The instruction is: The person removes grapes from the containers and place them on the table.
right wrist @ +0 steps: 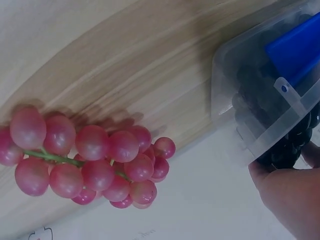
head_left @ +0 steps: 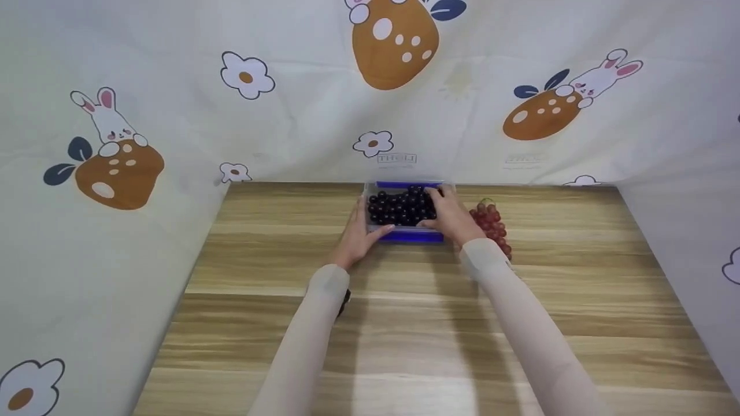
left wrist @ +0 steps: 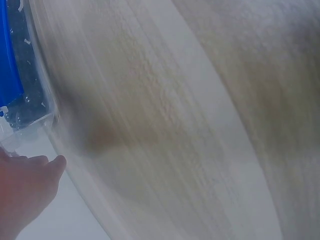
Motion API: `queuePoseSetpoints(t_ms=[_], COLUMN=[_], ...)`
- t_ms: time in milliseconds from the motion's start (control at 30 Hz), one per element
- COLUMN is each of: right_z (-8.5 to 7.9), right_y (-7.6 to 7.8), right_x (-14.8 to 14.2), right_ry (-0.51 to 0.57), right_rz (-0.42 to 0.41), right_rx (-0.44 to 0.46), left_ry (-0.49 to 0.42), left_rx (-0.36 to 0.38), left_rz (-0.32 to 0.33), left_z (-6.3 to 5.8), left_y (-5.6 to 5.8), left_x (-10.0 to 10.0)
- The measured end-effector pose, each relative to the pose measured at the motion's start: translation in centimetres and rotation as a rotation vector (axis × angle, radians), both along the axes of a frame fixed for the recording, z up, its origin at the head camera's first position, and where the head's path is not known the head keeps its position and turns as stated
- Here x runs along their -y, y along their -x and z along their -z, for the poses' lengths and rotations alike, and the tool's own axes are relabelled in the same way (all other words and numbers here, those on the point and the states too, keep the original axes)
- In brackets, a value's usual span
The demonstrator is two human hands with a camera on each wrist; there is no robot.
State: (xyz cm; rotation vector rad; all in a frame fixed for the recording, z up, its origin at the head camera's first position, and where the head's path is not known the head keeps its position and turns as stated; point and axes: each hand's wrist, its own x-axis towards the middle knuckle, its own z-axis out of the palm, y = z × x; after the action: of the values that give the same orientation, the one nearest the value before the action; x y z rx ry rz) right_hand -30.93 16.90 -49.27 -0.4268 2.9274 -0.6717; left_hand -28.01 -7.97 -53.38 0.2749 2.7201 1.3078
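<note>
A clear plastic box with blue clips stands at the table's back edge, holding a bunch of black grapes. My right hand reaches into its right end, fingers and thumb gripping the black grapes; in the right wrist view the hand is partly cut off beside the dark grapes. Along the box's left side lies my left hand, fingers extended against the wall and thumb at the near rim. Just right of the box, a bunch of red grapes lies on the table, partly behind my right wrist.
The wood-grain table runs up to a pale printed cloth that hangs behind and at both sides. A small dark object, mostly hidden, shows beside my left forearm.
</note>
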Motion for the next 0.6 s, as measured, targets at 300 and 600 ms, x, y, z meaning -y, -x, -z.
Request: queuePoseSetpoints(t_ms=[300, 600], right_z=[-0.10, -0.40], right_y=[0.37, 0.98], right_x=[0.12, 0.70], right_ry=[-0.066, -0.175], right_rz=[-0.031, -0.079], right_rx=[-0.033, -0.043], left_ry=[-0.015, -0.005], left_rx=[0.004, 0.020], left_rz=[0.002, 0.001], left_z=[0.25, -0.17], left_y=[0.11, -0.04], left_x=[-0.01, 0.00])
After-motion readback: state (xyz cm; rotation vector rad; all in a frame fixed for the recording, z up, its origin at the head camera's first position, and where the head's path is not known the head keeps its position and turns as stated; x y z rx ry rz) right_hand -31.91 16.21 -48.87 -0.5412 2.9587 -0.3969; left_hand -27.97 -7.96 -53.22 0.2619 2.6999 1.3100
